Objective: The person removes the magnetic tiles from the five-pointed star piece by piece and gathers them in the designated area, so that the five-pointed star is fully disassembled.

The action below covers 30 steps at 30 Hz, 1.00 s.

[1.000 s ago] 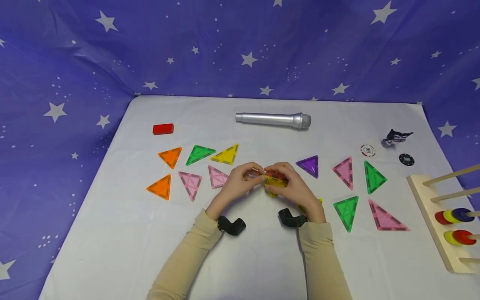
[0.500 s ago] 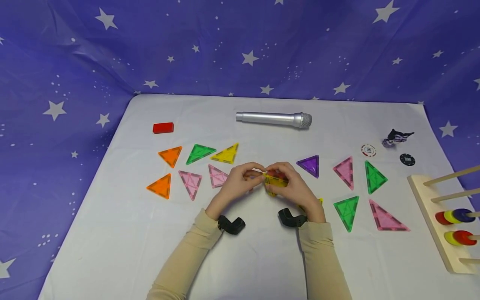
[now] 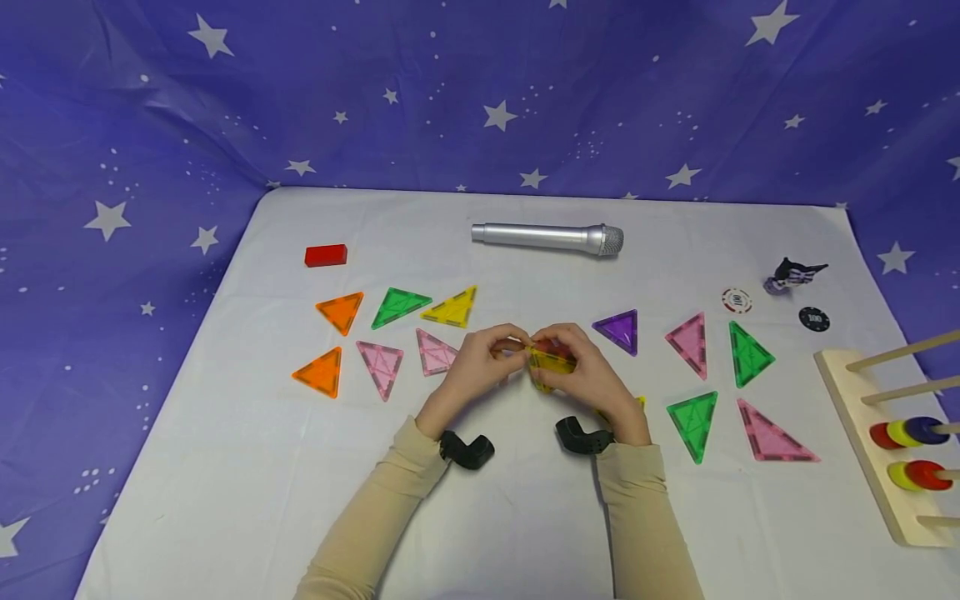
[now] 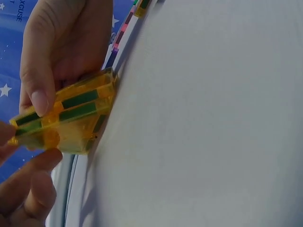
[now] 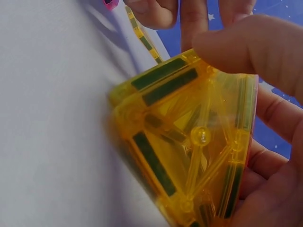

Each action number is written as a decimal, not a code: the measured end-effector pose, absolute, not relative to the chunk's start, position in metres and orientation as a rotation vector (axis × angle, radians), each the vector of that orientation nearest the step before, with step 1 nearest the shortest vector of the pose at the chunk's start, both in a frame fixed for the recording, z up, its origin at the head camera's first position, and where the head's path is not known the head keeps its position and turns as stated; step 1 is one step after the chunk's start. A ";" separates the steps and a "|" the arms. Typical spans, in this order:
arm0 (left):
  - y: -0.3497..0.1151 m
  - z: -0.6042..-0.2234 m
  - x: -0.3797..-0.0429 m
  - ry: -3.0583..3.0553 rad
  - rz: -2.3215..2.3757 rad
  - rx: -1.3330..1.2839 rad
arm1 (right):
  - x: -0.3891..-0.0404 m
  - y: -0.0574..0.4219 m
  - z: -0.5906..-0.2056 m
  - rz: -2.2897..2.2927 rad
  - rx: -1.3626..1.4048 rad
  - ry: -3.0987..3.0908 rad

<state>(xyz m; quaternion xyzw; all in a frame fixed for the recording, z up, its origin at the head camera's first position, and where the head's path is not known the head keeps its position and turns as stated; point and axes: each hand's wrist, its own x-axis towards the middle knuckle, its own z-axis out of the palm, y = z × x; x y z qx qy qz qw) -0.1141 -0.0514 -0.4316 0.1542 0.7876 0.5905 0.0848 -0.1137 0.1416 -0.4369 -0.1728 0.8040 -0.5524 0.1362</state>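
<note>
Near the table's middle, my right hand (image 3: 588,375) grips a stack of yellow triangular magnetic tiles (image 5: 189,137) along its side. The thumb lies on the yellow face and the other fingers are behind. A red tile (image 3: 551,347) shows at the back of the stack. My left hand (image 3: 476,367) meets the stack's left corner, its thumb and fingertips pinching there; the left wrist view shows these fingertips (image 4: 47,161) right at the yellow edge. Two yellow layers stand face to face, slightly fanned. A pink tile (image 3: 433,353) lies partly behind the left hand.
Left on the table lie orange tiles (image 3: 322,372), a green tile (image 3: 399,307) and a red block (image 3: 326,256). A silver microphone (image 3: 547,238) lies at the back. Rightward are a purple tile (image 3: 619,332), green and pink tiles, poker chips (image 3: 737,301), a small figure (image 3: 791,275) and a wooden peg rack (image 3: 862,450).
The left wrist has shifted very slightly to the right. Both hands otherwise keep their place on the yellow tiles, and nothing else on the table has moved.
</note>
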 end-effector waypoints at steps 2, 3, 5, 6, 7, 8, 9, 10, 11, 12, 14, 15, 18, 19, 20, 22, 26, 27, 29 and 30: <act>-0.050 -0.431 -0.113 2.426 1.708 0.466 | -0.113 0.140 -0.434 -1.589 -0.504 2.331; -0.050 -0.430 -0.113 2.470 1.671 0.467 | -0.112 0.139 -0.431 -1.590 -0.501 2.326; -0.049 -0.428 -0.111 2.551 1.595 0.465 | -0.110 0.137 -0.423 -1.593 -0.518 2.322; -0.048 -0.428 -0.111 2.580 1.564 0.465 | -0.108 0.136 -0.418 -1.593 -0.524 2.321; -0.048 -0.428 -0.110 2.612 1.531 0.466 | -0.107 0.134 -0.414 -1.589 -0.530 2.323; -0.047 -0.428 -0.110 2.629 1.514 0.467 | -0.106 0.133 -0.410 -1.588 -0.536 2.326; -0.047 -0.428 -0.110 2.644 1.505 0.468 | -0.105 0.133 -0.407 -1.593 -0.541 2.323; -0.047 -0.429 -0.110 2.663 1.499 0.465 | -0.105 0.133 -0.405 -1.594 -0.545 2.327; -0.047 -0.430 -0.110 2.675 1.500 0.459 | -0.105 0.133 -0.405 -1.595 -0.542 2.329; -0.048 -0.432 -0.110 2.687 1.503 0.443 | -0.105 0.134 -0.406 -1.604 -0.531 2.323; -0.050 -0.435 -0.111 2.688 1.528 0.420 | -0.107 0.136 -0.413 -1.614 -0.512 2.313; -0.051 -0.437 -0.111 2.686 1.540 0.410 | -0.108 0.138 -0.417 -1.624 -0.496 2.303; -0.055 -0.441 -0.111 2.644 1.578 0.393 | -0.111 0.141 -0.430 -1.636 -0.482 2.286; -0.056 -0.441 -0.111 2.629 1.584 0.393 | -0.112 0.141 -0.434 -1.637 -0.489 2.283; -0.056 -0.441 -0.111 2.618 1.587 0.393 | -0.113 0.141 -0.436 -1.641 -0.500 2.278; -0.058 -0.442 -0.110 2.598 1.593 0.384 | -0.113 0.142 -0.438 -1.651 -0.523 2.271; -0.064 -0.439 -0.107 2.525 1.654 0.343 | -0.113 0.141 -0.438 -1.635 -0.528 2.283; -0.066 -0.438 -0.106 2.502 1.668 0.327 | -0.113 0.141 -0.438 -1.626 -0.523 2.291; -0.071 -0.429 -0.101 2.440 1.701 0.291 | -0.113 0.142 -0.438 -1.601 -0.509 2.313; -0.073 -0.423 -0.098 2.413 1.711 0.275 | -0.114 0.142 -0.437 -1.592 -0.501 2.321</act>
